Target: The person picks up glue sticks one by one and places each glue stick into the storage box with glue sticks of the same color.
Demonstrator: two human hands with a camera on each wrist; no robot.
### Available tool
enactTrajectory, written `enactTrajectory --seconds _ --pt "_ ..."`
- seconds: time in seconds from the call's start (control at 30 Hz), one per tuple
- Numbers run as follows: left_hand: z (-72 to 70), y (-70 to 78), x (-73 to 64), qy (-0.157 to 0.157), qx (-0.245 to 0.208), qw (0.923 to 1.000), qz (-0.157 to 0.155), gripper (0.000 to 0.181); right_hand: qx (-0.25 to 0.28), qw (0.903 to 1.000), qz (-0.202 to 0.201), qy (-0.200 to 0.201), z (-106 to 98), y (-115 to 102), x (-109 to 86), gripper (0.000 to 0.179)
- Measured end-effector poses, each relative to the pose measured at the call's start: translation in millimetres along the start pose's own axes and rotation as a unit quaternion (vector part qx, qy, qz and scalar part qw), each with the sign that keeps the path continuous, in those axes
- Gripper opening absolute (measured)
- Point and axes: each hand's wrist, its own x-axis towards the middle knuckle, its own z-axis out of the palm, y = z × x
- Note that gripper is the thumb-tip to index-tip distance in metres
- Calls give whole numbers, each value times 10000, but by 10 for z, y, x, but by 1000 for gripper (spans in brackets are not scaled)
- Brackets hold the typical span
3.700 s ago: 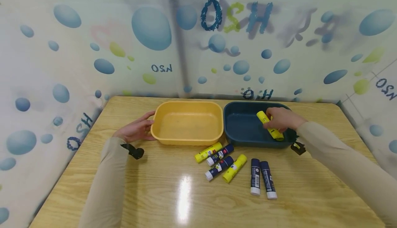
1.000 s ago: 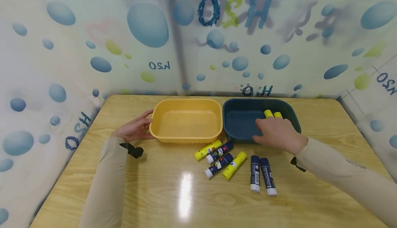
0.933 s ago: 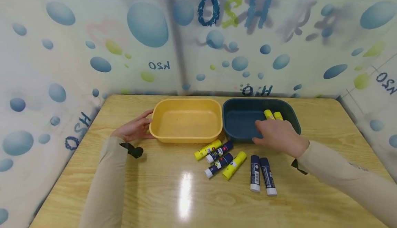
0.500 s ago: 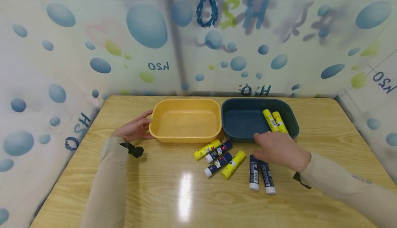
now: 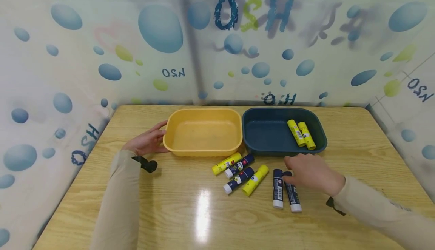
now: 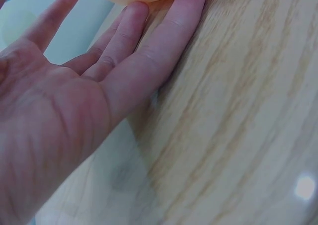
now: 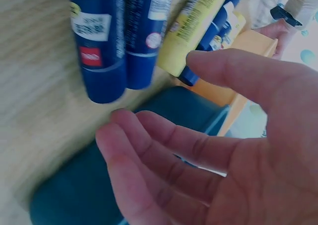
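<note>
My left hand (image 5: 145, 142) touches the left side of the yellow tray (image 5: 204, 153) with extended fingers (image 6: 144, 68). Above the table, my right hand (image 5: 314, 173) is spread with thumb and fingers apart, holding nothing. Just beyond its fingertips in the right wrist view lie two navy glue sticks with white ends, one nearer (image 7: 99, 46) and one behind it (image 7: 146, 36). In the head view the hand partly covers the top of the right navy glue stick (image 5: 293, 195). Two yellow glue sticks (image 5: 296, 133) lie side by side in the dark blue tray (image 5: 265, 129).
Left of the navy pair, a loose group holds two yellow glue sticks, one at the left (image 5: 226, 164) and one at the right (image 5: 255, 180), with two navy ones (image 5: 239, 181) between. The trays stand side by side near the table's (image 5: 163, 208) back edge, before a patterned backdrop (image 5: 217, 72).
A yellow glue stick that my right hand held earlier now lies in the dark blue tray beside another. That hand has moved out of the tray, towards the navy glue sticks. My left hand stays put.
</note>
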Motion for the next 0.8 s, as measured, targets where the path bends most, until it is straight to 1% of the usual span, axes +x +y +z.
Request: enactTrajectory --seconds 0.07,0.17,0.33,0.4,0.47,0.57,0.67,0.73,0.8 --pt "0 3 0 8 45 10000 -6 58 64 9998 102 -144 33 13 3 28" --pt "2 10 -1 25 74 10000 -22 58 9 9996 179 -232 99 35 5 29" --pt "2 15 -3 34 64 10000 -45 58 -192 9996 193 -12 247 72 -1 31" --pt "2 16 -1 32 44 10000 -58 57 -177 9996 226 18 295 78 0 33" --pt "0 19 0 15 43 10000 -59 57 -162 9995 266 -44 327 81 3 35" --pt "-5 18 3 -11 11 10000 -68 57 -65 9992 348 -179 351 87 16 41" --pt "-6 18 3 8 -21 10000 -92 56 35 9991 353 -211 366 99 24 44" --pt "-3 19 1 35 -36 9999 -108 56 177 9990 351 -193 373 115 30 43" --pt "5 22 -3 57 -56 9999 -108 55 445 9981 368 -195 381 138 39 40"
